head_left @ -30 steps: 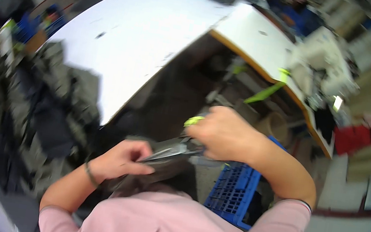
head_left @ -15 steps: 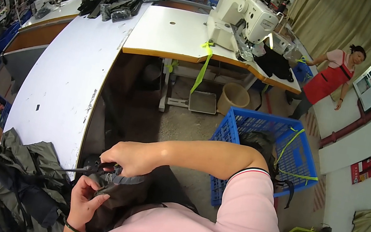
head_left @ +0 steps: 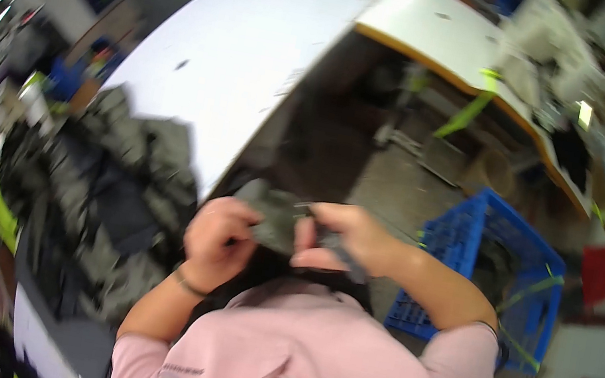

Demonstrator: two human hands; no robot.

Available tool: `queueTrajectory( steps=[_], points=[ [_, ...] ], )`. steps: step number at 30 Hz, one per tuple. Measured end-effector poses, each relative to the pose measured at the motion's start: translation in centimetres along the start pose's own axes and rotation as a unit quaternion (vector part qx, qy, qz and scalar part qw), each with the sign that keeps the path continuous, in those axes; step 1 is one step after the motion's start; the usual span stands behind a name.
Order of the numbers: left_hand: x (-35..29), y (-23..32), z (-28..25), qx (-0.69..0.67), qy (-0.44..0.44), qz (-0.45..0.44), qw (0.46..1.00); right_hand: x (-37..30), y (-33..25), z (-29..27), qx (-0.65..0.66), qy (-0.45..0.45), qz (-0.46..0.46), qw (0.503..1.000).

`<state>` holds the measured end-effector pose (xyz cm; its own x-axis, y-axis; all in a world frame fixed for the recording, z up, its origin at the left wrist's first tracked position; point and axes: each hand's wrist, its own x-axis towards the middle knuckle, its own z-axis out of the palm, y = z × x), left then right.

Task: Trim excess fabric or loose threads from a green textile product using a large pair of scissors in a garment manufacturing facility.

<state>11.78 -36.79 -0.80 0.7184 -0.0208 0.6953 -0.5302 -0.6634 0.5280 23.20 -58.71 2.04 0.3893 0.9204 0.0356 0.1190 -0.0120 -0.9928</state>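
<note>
The left hand (head_left: 218, 243), just left of the middle of the frame, has its thumb and curled fingers pinching the left edge of a grey-green fabric piece (head_left: 276, 221), which lies at the centre of the frame between the two hands. The right hand (head_left: 346, 237), just right of centre, closes its grip around a pair of scissors (head_left: 345, 258), mostly covered by the palm; a dark grey handle slants out below it. Its thumb and forefinger come up to the right edge of the fabric, but blur makes it impossible to tell whether they pinch it. A thin dark bracelet (head_left: 189, 282) rings the left wrist, and a pink shirt (head_left: 348, 343) fills the lower middle. To the left, a heap of dark olive fabric (head_left: 147, 198) spreads beside and onto the white counter (head_left: 240, 40), which runs up to the upper middle. Right of the hands stands a blue plastic crate (head_left: 481, 224) with dark material inside. In the upper right, a white sewing machine (head_left: 541, 49) sits on a wood-edged table (head_left: 429, 21), from whose edge a yellow-green strip (head_left: 465, 116) hangs.
</note>
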Motion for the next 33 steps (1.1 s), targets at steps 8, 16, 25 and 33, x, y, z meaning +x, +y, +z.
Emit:
queueTrajectory(
  steps=[8,16,25,33],
  points=[
    [-0.8,-0.1,0.5,-0.034,0.014,0.019,0.999,-1.7,-1.2,-1.9,-0.135,0.032,0.061,0.988],
    [-1.2,-0.5,0.2,-0.040,-0.003,0.032,0.999,-2.1,-3.0,-3.4,-0.391,0.048,-0.008,0.919],
    [-0.7,-0.6,0.8,-0.050,-0.049,0.006,0.998,-1.5,-1.3,0.0,-0.308,0.011,-0.050,0.950],
    [-2.5,-2.1,-1.1,-0.047,-0.167,-0.092,0.981,-2.3,-1.2,-2.7,-0.239,0.144,0.014,0.960]
  ],
)
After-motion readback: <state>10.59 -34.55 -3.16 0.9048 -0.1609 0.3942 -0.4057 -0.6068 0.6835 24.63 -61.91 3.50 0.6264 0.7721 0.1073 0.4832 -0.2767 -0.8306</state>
